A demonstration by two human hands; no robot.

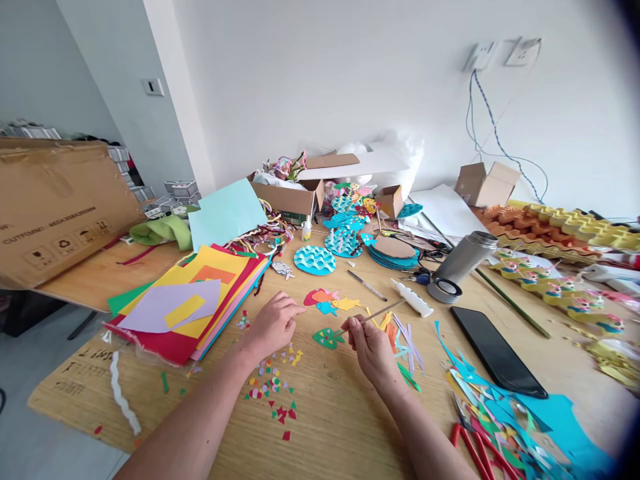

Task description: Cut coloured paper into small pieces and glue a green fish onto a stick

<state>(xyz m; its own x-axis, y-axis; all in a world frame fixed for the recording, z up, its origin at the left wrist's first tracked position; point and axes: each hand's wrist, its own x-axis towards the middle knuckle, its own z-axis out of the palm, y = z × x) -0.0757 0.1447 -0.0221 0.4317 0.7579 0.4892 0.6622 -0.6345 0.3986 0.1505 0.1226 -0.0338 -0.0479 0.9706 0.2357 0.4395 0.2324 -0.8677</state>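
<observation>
My right hand (371, 350) pinches a thin wooden stick (385, 309) between thumb and fingers. At the stick's left end is a green paper fish (327, 338) dotted with small coloured pieces, low over the wooden table. My left hand (274, 323) hovers to the left of it, index finger pointing right, the other fingers loosely bent, and nothing shows in it. Just beyond the hands lie a red paper fish (316, 296), a blue paper fish (327, 308) and a yellow paper fish (349, 304). Small paper confetti (270, 383) is scattered below my left hand.
Stacked coloured paper (150, 310) is at left. A white glue tube (414, 299), a pen (367, 285), a metal flask (465, 257) and a black phone (497, 350) are at right. Red-handled scissors (477, 443) rest among blue scraps. Wavy blue discs (314, 260) stand farther back.
</observation>
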